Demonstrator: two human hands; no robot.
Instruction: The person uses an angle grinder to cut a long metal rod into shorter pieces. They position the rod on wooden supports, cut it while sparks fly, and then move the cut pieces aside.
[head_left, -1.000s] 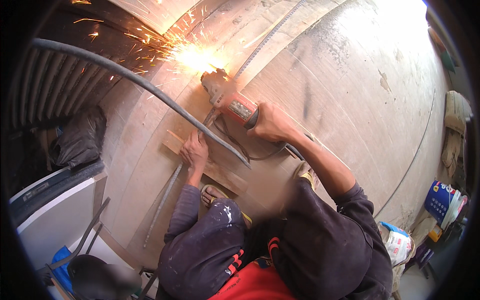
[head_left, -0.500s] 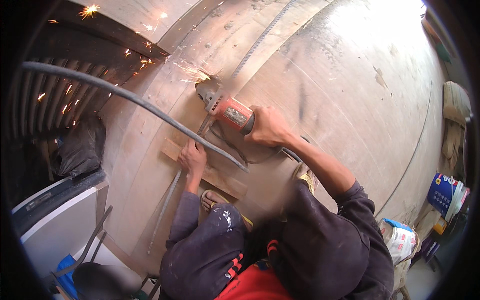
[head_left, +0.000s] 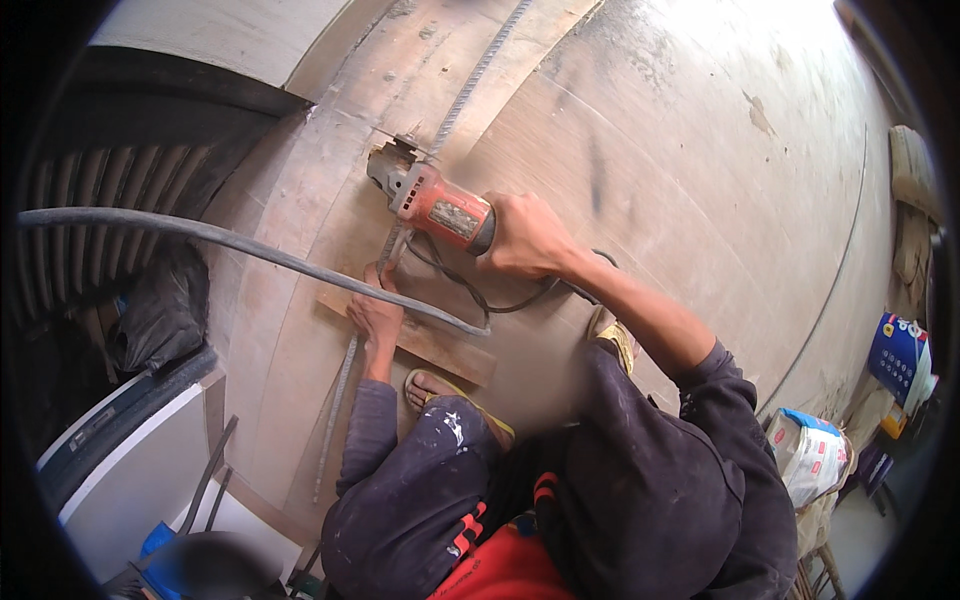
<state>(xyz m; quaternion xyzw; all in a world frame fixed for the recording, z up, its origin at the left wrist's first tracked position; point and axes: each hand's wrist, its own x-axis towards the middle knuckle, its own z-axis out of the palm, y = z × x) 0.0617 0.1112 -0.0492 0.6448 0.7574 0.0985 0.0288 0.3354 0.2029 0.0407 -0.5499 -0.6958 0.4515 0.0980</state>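
Note:
My right hand (head_left: 527, 235) is wrapped round the rear body of a red angle grinder (head_left: 455, 213). The grinder's metal head and disc lie over or beside a ribbed steel rebar (head_left: 482, 75) running along the floor; exact contact is unclear. My left hand (head_left: 377, 318) is closed round the same rebar, nearer me than the grinder. Beneath that hand, a wooden plank (head_left: 445, 357) lies crosswise. The rebar's near end (head_left: 335, 430) continues past the plank. A dark power cord (head_left: 470, 290) loops behind the grinder.
A long grey rod or hose (head_left: 220, 235) crosses from the left to near the plank. Left are a ribbed dark panel (head_left: 110, 200), a black plastic bag (head_left: 170, 310) and a white board (head_left: 140, 450). A blue container (head_left: 895, 358) and white sack (head_left: 805, 455) stand right.
The sparks flying from the grinder's disc have stopped. In the picture, the grinder sits slightly further left, with the rebar visible beside its head. Both hands keep their holds.

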